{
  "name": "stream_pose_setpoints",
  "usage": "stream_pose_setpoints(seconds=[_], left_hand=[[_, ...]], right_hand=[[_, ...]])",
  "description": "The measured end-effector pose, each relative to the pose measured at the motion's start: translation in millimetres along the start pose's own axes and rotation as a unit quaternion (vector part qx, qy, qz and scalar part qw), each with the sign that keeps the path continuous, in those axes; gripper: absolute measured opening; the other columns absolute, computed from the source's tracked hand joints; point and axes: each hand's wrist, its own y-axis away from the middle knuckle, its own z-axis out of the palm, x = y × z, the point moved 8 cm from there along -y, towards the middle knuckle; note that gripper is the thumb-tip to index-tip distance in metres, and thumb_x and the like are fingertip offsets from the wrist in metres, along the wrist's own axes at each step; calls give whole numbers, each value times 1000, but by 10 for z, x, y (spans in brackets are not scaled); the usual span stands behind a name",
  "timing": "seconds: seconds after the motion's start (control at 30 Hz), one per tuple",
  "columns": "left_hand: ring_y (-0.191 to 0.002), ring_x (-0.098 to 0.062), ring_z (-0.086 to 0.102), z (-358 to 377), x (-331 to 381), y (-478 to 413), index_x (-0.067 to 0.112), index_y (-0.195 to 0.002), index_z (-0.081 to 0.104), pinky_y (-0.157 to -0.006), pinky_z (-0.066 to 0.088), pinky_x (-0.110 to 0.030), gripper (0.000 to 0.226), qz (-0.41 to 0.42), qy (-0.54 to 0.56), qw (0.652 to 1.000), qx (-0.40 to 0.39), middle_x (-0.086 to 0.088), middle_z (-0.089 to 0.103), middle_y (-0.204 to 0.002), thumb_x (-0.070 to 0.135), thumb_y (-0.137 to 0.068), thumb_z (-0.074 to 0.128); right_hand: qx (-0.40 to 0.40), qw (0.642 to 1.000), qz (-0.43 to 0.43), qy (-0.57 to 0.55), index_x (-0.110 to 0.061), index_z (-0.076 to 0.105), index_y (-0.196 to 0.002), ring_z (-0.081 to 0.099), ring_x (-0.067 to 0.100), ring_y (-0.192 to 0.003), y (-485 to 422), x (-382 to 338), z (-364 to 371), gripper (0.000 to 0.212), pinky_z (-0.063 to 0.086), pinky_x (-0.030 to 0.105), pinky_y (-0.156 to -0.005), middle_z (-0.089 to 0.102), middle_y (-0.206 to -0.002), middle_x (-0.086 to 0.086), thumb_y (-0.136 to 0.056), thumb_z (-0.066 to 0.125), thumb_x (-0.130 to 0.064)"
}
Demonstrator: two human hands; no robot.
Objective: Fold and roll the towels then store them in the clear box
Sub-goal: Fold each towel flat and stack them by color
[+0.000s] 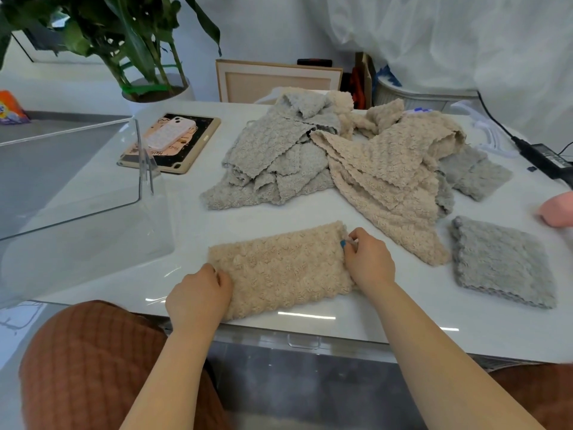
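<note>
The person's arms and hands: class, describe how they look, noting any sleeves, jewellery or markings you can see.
Both forearms are bare, with no sleeves, gloves, watch or bracelet in view. The left hand shows no rings. The right hand has a small teal spot at a fingertip, possibly a painted nail.

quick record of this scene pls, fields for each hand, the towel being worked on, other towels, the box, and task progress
left hand: grips the left end of the beige towel
right hand: pinches its right end
beige towel: folded into a strip, flat on the white table, not yet rolled
grey towel: folded square, right of the strip
towel pile: grey and beige, unfolded, behind
clear box: on the left, no towels seen inside
progress: nothing rolled or stored yet
</note>
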Motion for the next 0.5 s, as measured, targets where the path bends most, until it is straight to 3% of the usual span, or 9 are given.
stream_pose_setpoints(seconds=[0.1, 0.2, 0.3, 0.37, 0.5], left_hand=[[-61, -19, 47, -16, 38, -10, 15, -73, 50, -52, 32, -24, 25, -7, -28, 999, -29, 0, 50, -66, 33, -89, 41], [-69, -22, 49, -47, 43, -30, 15, -80, 55, -57, 34, -26, 24, -22, -26, 999, -31, 0, 49, -75, 35, -87, 43], [-88, -29, 53, -38, 7, -10, 10, -102, 52, -66, 39, -33, 36, -40, 13, 999, -10, -7, 49, -101, 43, -88, 48], [-99, -32, 54, -24, -15, 1, 9, -111, 45, -68, 40, -37, 48, -53, 65, 996, -11, -11, 53, -107, 49, -87, 53], [-83, -25, 52, 65, 44, -71, 10, -111, 45, -68, 39, -32, 32, -40, 167, 985, -34, -7, 60, -101, 37, -94, 51]], right_hand=[[-4, 1000, 8, 1, -13, 55, -95, 57, 24, -73, 8, 15, -30, 17, 38, 30, -55, 62, -83, 6, -95, 46, -27], [2, 1000, -6, 11, -12, 56, -96, 57, 23, -77, 33, -16, -57, 19, 39, 30, -56, 61, -88, 5, -95, 45, -28], [-3, 999, -7, 50, -12, 53, -108, 57, 27, -83, 63, -47, -39, 26, 41, 31, -61, 52, -105, 6, -96, 45, -33], [-14, 997, 36, 72, -11, 50, -111, 56, 28, -83, 73, -23, -23, 33, 40, 32, -62, 46, -112, 7, -95, 46, -40], [-34, 997, 38, 56, -9, 51, -100, 52, 29, -96, 63, -133, 64, 25, 41, 35, -70, 48, -107, 10, -95, 45, -33]])
